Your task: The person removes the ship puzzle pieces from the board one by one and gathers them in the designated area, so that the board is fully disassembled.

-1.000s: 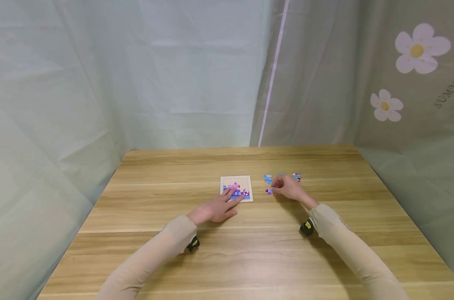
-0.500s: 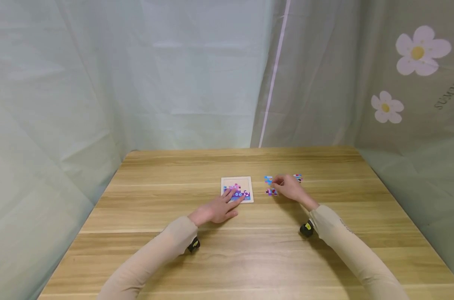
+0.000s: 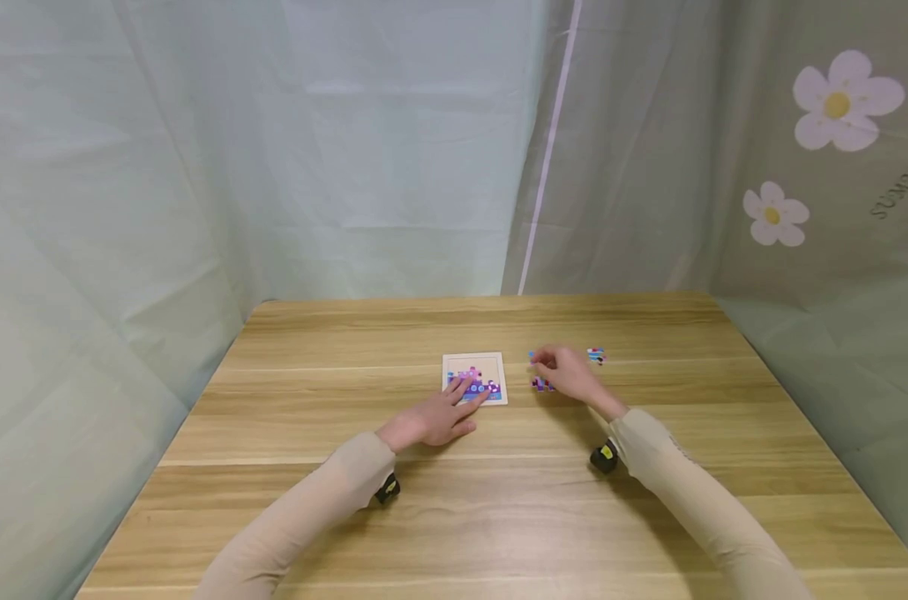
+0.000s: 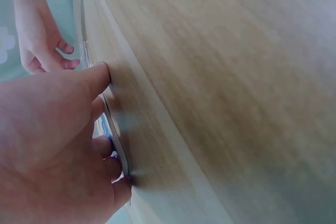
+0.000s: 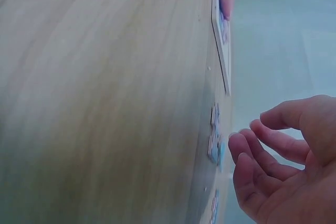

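Note:
A square jigsaw board (image 3: 491, 357) with a pale frame lies on the table. Its lower part is filled with purple, pink and blue pieces. My left hand (image 3: 442, 417) rests on it with the fingers spread and straight, over part of the picture. To the right of the board, my right hand (image 3: 569, 372) hovers low over loose jigsaw pieces (image 3: 541, 384), partly covering the group. In the right wrist view, the right hand's fingers (image 5: 247, 174) are loosely bent and the thumb stands apart, with nothing visible between them.
Another loose piece group (image 3: 596, 356) lies beyond the right hand. The wooden table (image 3: 454, 533) extends around the board, its back edge near a hanging grey curtain (image 3: 379, 167). Each wrist wears a small black device (image 3: 604, 457).
My right hand has shifted slightly left over the loose pieces, now covering more of the blue ones at the back. My left hand has stayed on the board.

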### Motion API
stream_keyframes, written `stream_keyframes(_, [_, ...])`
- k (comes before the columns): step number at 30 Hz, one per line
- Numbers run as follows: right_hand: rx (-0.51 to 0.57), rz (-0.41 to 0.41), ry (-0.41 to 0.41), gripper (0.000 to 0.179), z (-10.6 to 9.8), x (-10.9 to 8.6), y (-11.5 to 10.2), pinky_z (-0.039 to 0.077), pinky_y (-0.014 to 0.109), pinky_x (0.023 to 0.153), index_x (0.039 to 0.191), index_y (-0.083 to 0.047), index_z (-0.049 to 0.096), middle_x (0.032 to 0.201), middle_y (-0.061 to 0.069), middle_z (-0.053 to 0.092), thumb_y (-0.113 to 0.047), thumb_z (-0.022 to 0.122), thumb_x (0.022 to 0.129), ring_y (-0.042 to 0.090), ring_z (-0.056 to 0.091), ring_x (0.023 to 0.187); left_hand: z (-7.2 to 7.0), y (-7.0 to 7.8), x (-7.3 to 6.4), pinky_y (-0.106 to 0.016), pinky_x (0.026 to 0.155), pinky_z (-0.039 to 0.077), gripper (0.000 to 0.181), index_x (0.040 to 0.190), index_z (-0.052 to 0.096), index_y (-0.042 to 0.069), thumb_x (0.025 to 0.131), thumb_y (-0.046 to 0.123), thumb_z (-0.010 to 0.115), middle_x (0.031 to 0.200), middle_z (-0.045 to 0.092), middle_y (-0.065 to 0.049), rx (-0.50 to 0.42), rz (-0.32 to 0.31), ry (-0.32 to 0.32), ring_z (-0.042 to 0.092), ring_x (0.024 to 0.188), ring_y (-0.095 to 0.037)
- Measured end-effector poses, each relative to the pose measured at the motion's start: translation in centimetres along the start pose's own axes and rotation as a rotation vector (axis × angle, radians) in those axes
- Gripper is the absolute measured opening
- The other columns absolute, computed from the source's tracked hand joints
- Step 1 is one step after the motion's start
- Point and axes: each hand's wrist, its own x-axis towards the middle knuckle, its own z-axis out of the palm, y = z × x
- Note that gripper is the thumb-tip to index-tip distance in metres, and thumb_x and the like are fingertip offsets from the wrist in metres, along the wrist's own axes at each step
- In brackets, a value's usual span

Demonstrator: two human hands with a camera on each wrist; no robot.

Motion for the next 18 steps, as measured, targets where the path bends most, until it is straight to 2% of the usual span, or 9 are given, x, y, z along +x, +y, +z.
stream_keyframes(3, [0.03,0.005,-0.021,0.02,0.3,0.1,-0.3,0.057,0.032,0.073,0.108,0.004,0.066,0.099,0.018,0.07,-0.008,0.062,0.092,0.023,0.066,0.084,0.0,0.0,0.0,-0.052,0.12,0.024,0.059,0.157,0.013,0.022,0.105,0.039,0.035,0.163,0.003,-0.016,-0.003,0.01,0.012,0.004,0.15,-0.036])
stream_keyframes(9, [0.02,-0.001,-0.048,0.019,1.0,0.6,-1.0,0.053,0.024,0.065,0.106,0.003,0.067,0.096,0.015,0.071,-0.01,0.062,0.092,0.018,0.066,0.079,0.2,-0.2,0.2,-0.05,0.121,0.021,0.062,0.156,0.012,0.014,0.105,0.039,0.035,0.163,0.001,-0.017,-0.012,0.023,0.032,0.002,0.151,-0.035])
stream_keyframes(13, [0.015,-0.014,-0.067,0.018,1.6,0.9,-1.4,0.055,0.028,0.071,0.105,0.001,0.068,0.098,0.014,0.071,-0.01,0.062,0.092,0.019,0.065,0.084,0.2,-0.4,0.2,-0.047,0.122,0.019,0.065,0.156,0.01,0.008,0.105,0.04,0.035,0.163,0.0,-0.017,-0.023,0.02,0.039,0.002,0.151,-0.034])
stream_keyframes(18, [0.015,-0.038,-0.075,0.016,2.3,1.2,-1.6,0.055,0.034,0.08,0.102,0.0,0.069,0.098,0.013,0.071,-0.009,0.063,0.091,0.021,0.065,0.087,0.2,-0.4,0.2,-0.047,0.122,0.018,0.066,0.156,0.01,0.009,0.104,0.039,0.036,0.163,0.0,-0.017,-0.029,0.02,0.035,0.001,0.151,-0.034])
